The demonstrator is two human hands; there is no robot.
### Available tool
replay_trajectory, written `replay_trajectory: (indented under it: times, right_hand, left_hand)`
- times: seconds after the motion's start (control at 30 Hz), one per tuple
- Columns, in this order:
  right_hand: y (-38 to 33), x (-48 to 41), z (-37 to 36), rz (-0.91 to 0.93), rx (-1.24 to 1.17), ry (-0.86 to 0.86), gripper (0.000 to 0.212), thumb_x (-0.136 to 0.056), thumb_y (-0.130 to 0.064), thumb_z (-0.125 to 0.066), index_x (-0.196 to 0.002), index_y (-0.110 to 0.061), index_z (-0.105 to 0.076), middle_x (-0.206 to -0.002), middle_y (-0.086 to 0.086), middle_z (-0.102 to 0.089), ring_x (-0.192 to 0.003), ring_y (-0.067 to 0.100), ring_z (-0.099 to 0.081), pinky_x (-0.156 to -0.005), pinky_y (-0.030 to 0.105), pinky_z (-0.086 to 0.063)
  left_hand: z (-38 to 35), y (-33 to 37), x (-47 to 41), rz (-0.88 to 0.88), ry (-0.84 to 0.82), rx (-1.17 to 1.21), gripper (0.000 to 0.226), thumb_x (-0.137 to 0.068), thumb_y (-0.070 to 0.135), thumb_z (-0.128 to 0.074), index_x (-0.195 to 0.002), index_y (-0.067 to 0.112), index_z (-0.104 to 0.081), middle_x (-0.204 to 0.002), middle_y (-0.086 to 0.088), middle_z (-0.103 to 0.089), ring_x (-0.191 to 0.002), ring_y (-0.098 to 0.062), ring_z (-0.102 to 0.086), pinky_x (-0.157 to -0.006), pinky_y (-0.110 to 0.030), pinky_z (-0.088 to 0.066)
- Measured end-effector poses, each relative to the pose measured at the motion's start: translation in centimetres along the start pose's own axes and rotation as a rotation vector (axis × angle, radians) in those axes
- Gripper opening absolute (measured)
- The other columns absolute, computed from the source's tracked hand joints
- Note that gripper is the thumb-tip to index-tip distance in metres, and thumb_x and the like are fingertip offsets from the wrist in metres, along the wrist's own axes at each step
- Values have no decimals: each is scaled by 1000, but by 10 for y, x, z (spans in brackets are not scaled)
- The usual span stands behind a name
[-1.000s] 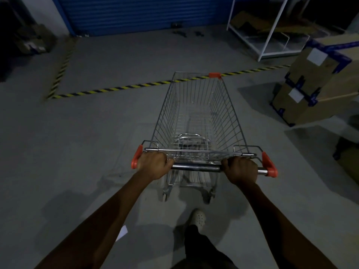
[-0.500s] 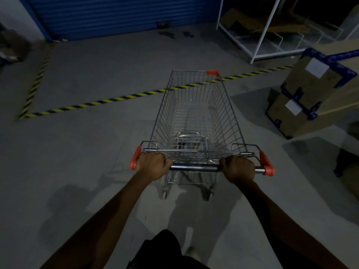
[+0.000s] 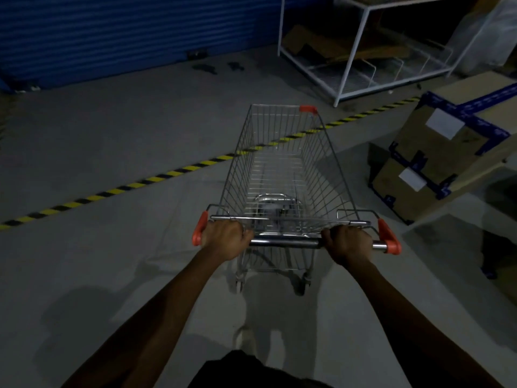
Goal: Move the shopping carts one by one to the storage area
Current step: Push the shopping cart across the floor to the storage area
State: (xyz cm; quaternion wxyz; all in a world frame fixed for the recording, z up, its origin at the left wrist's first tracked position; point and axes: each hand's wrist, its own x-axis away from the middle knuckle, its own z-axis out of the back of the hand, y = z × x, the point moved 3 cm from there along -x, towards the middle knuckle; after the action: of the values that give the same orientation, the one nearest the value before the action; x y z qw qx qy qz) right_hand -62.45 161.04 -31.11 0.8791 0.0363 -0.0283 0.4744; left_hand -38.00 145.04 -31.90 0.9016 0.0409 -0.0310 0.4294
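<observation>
Hands first, from the head view: the left hand (image 3: 225, 239) is wrapped round the left end of the handle bar (image 3: 285, 242), fingers curled over the top and knuckles up, just inside the orange end cap (image 3: 199, 232). The right hand (image 3: 348, 245) grips the same bar towards its right end, with a short stretch of bare chrome between it and the other orange cap (image 3: 389, 236). Both forearms reach in from the bottom of the frame.

The shopping cart (image 3: 279, 175) stands on the grey concrete floor (image 3: 98, 247) straight ahead of the person, its wire basket pointing away and a little to the right. Nothing can be made out lying in the basket. A small orange corner piece (image 3: 307, 108) sits on its far rim. A yellow-and-black striped tape line (image 3: 156, 179) runs slantwise across the floor and shows through the wires of the basket's front half, so the nose of the cart lies over it.

Beyond the line, a blue roller shutter (image 3: 126, 32) fills the far left, and a white metal rack (image 3: 352, 51) stands at the far right with flattened cardboard on it. Stacked cardboard boxes (image 3: 447, 152) bound in blue tape sit near the cart's right side, apart from it. A pale shoe (image 3: 242, 336) shows blurred, low down behind the rear wheels.
</observation>
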Motion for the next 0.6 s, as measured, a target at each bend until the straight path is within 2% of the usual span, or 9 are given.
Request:
replay_trajectory:
  times: [0.1, 0.17, 0.23, 0.33, 0.4, 0.47, 0.53, 0.6]
  right_hand:
    - [4, -52, 5, 29, -38, 78, 40, -101, -45, -43, -74, -21, -61, -66, -2, -56, -62, 21, -58, -57, 27, -42]
    - [7, -85, 4, 52, -85, 172, 42, -99, -40, -47, -63, -20, -57, -55, -4, -46, -48, 20, -46, -51, 23, -31]
    - [15, -122, 1, 0, -92, 165, 46, -95, -46, -39, -58, -22, -53, -51, -6, -41, -45, 19, -38, -50, 21, -16]
    - [30, -182, 3, 8, -36, 182, 49, -89, -49, -28, -58, -21, -53, -51, -8, -38, -43, 18, -33, -51, 20, -8]
    - [40, -222, 8, 44, -65, 214, 45, -86, -43, -35, -55, -18, -54, -47, -6, -39, -37, 19, -33, -53, 16, -13]
    - [53, -266, 4, 116, -40, 230, 40, -88, -38, -39, -60, -16, -57, -50, 2, -51, -38, 23, -44, -50, 20, -27]
    - [66, -310, 8, 139, 4, 181, 40, -93, -40, -37, -73, -14, -61, -64, 7, -61, -51, 30, -56, -51, 30, -39]
    - [79, -356, 22, 12, -72, 127, 38, -98, -42, -45, -84, -12, -63, -80, 10, -66, -71, 34, -64, -62, 38, -45]
  left_hand:
    - [10, -2, -64, -51, -28, 10, 52, -93, 52, -29, -70, 22, -64, -88, -2, -71, -84, -23, -66, -74, -32, -41]
    - [16, -1, -100, -67, -33, 17, 53, -93, 53, -28, -69, 21, -62, -86, -2, -70, -84, -22, -66, -77, -33, -41]
    - [20, 1, -140, -72, -13, 17, 50, -95, 51, -31, -71, 19, -62, -85, -1, -69, -85, -21, -65, -84, -34, -42]
    - [20, 6, -204, -69, 16, 22, 62, -81, 58, -13, -67, 20, -60, -80, -2, -69, -80, -22, -66, -76, -31, -43]
    - [19, 11, -250, -53, 49, 45, 65, -76, 57, -9, -64, 19, -59, -78, -2, -69, -78, -23, -66, -72, -31, -42]
    - [20, 19, -295, -41, 43, 46, 60, -79, 56, -13, -65, 19, -58, -79, -2, -69, -78, -23, -66, -70, -30, -40]
    - [22, 29, -340, -32, 38, 55, 50, -83, 52, -22, -64, 20, -55, -81, -4, -70, -79, -24, -66, -68, -30, -36]
    - [27, 40, -386, -31, 59, 57, 49, -82, 52, -22, -62, 20, -52, -80, -4, -70, -79, -25, -66, -66, -29, -33]
